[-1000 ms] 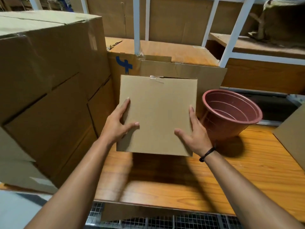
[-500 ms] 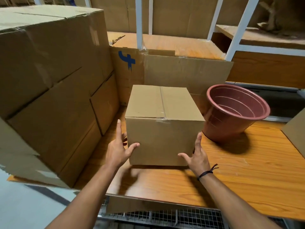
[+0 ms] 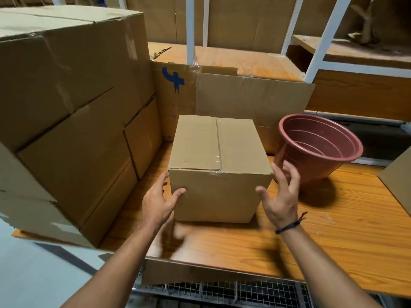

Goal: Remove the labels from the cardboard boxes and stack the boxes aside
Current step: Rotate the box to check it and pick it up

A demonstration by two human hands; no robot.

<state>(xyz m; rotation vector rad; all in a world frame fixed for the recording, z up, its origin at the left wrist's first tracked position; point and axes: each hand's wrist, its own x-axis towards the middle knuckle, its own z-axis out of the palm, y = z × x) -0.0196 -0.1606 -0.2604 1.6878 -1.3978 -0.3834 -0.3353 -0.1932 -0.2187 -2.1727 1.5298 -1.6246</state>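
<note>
A small brown cardboard box (image 3: 220, 192) stands upright on the wooden table (image 3: 333, 241), with clear tape along its top seam. I see no label on the faces that show. My left hand (image 3: 159, 203) clasps its front left corner, thumb on the front face and fingers on the left side. My right hand (image 3: 281, 196) hovers just off the box's right front edge with fingers spread, holding nothing. A stack of large cardboard boxes (image 3: 66, 107) fills the left side of the table.
A reddish plastic pot (image 3: 315, 150) leans tilted just right of the box. Flat cardboard with a blue mark (image 3: 251, 101) stands behind it against white shelf posts (image 3: 190, 30). Another cardboard piece (image 3: 398, 181) juts in at the right edge. Wire mesh (image 3: 222, 292) lies below the table's front.
The box, held tilted up in both hands a second ago, now rests on the table. My left hand has come back onto its corner, and my right hand has risen beside it.
</note>
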